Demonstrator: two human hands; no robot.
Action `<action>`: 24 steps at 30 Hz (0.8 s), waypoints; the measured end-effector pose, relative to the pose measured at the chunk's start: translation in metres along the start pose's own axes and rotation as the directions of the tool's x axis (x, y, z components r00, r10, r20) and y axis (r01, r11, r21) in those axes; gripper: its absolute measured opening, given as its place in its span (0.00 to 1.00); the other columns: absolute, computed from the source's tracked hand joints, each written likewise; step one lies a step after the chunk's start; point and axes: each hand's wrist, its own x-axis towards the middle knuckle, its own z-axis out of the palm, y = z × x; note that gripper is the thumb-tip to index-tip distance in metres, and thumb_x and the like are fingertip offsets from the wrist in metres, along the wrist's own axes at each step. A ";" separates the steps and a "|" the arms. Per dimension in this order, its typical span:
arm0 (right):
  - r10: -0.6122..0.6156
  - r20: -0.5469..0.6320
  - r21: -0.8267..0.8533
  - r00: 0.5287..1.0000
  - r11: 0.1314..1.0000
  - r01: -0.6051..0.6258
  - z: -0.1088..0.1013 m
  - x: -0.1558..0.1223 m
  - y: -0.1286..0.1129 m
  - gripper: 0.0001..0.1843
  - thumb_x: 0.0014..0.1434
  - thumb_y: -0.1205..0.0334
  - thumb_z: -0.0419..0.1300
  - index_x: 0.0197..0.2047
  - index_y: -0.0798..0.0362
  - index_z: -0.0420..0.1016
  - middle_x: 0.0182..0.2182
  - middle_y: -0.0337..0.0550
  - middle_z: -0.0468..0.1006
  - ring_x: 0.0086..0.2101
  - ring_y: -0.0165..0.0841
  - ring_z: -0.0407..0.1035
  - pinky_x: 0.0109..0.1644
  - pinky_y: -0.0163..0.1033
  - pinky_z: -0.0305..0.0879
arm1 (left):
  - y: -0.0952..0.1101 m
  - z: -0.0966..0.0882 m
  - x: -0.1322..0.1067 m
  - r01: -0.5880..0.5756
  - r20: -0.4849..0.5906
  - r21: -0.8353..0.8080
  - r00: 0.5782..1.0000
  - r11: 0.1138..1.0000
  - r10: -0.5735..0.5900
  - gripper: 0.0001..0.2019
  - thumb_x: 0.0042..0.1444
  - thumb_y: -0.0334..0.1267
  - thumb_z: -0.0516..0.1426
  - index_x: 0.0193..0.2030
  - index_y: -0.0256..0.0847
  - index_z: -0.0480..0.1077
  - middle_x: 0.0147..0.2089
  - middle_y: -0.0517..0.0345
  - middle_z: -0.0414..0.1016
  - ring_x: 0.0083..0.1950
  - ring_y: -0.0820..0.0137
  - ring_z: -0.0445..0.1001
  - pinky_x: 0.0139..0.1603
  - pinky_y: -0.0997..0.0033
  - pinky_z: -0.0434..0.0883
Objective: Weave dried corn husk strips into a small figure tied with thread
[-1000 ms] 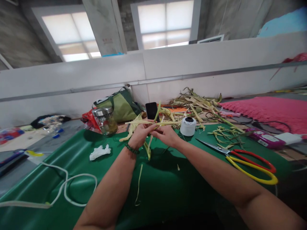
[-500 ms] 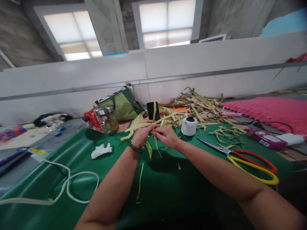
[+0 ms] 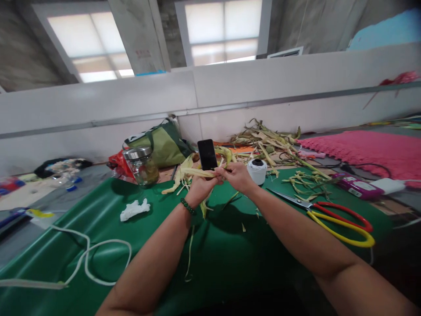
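Observation:
My left hand [image 3: 203, 186], with a green bead bracelet at the wrist, is closed on pale corn husk strips [image 3: 194, 171] that stick out to the left and hang below it. My right hand [image 3: 237, 176] meets it at the fingertips, pinching the right end of the same husk; its exact grip is too small to make out. Just behind the hands a black phone [image 3: 207, 154] leans upright. To the right of my right hand stands a white spool of thread [image 3: 257, 172]. More husk lies on the green mat [image 3: 158, 259] behind my left hand.
Scissors with red and yellow handles [image 3: 342, 221] lie on the right. A glass jar [image 3: 143, 169] and a green bag [image 3: 166, 142] stand back left. Dried husks [image 3: 266, 138] are heaped at the back. A white cord [image 3: 87, 252] loops at left, near crumpled white tissue [image 3: 134, 210].
The husk strip that stood up before the phone is now lowered, and the phone shows more fully. My hands stay together, with the right hand slightly higher. The view has shifted a little.

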 end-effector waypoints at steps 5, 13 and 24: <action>0.048 0.002 0.108 0.999 0.993 -0.048 -0.002 -0.001 -0.005 0.19 0.56 0.58 0.59 0.16 0.55 0.74 0.16 0.39 0.74 0.20 0.26 0.64 0.26 0.32 0.55 | 0.005 0.006 -0.004 0.015 0.090 -0.011 0.996 1.000 -0.014 0.05 0.42 0.29 0.59 0.22 0.42 0.75 0.25 0.60 0.77 0.32 0.65 0.75 0.39 0.68 0.73; 0.299 0.120 0.430 0.947 0.844 -0.321 -0.006 0.006 0.001 0.15 0.50 0.53 0.63 0.21 0.57 0.76 0.12 0.37 0.70 0.14 0.23 0.57 0.19 0.31 0.55 | 0.004 0.003 -0.004 -0.006 0.188 -0.054 0.982 0.999 0.016 0.03 0.43 0.35 0.62 0.27 0.40 0.77 0.32 0.57 0.79 0.40 0.63 0.75 0.47 0.66 0.70; 0.273 0.181 0.520 0.945 0.789 -0.328 -0.008 0.010 0.005 0.17 0.45 0.50 0.66 0.20 0.57 0.75 0.13 0.36 0.69 0.14 0.21 0.57 0.18 0.29 0.56 | -0.005 -0.005 -0.001 0.142 0.293 -0.209 0.953 0.968 -0.077 0.16 0.39 0.42 0.67 0.36 0.38 0.75 0.38 0.55 0.80 0.44 0.63 0.76 0.52 0.62 0.68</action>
